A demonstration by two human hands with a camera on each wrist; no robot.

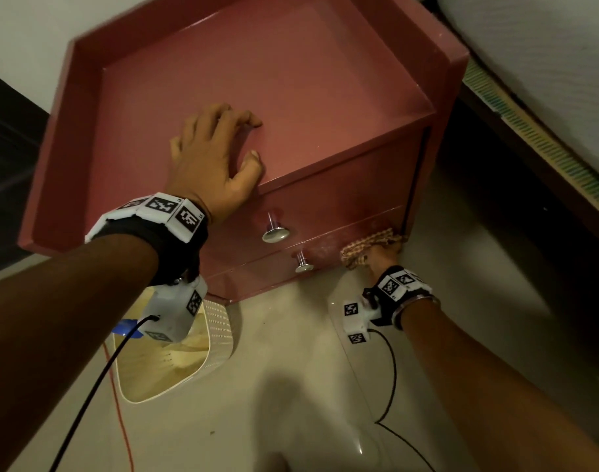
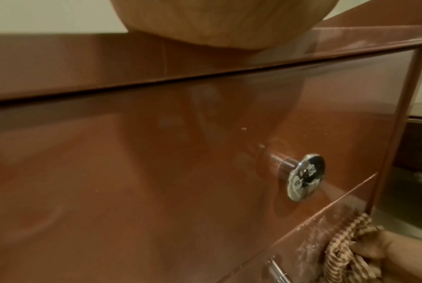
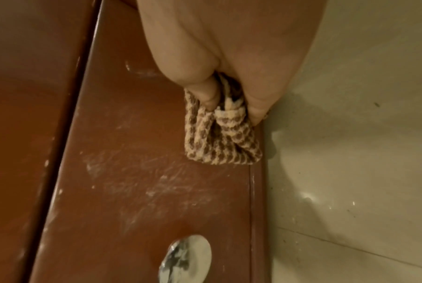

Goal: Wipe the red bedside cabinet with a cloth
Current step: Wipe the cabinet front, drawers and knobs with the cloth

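The red bedside cabinet (image 1: 291,80) fills the upper head view, with a raised rim round its top and two drawers with chrome knobs (image 1: 276,231) on its front. My left hand (image 1: 216,158) rests on the front edge of the top, fingers spread and relaxed. My right hand (image 1: 381,258) grips a bunched brown-and-cream patterned cloth (image 1: 369,245) and presses it against the lower drawer front at its right end. The right wrist view shows the cloth (image 3: 221,141) in my fingers on the dusty, streaked lower drawer (image 3: 144,181). The left wrist view shows the cloth (image 2: 347,249) below the upper knob (image 2: 304,177).
A cream perforated basket (image 1: 216,338) with pale contents stands on the tiled floor (image 1: 291,386) below the cabinet's left front. A bed with white cover (image 1: 546,63) lies close on the right. Black and red cables trail across the floor. The lower knob (image 3: 185,256) is near the cloth.
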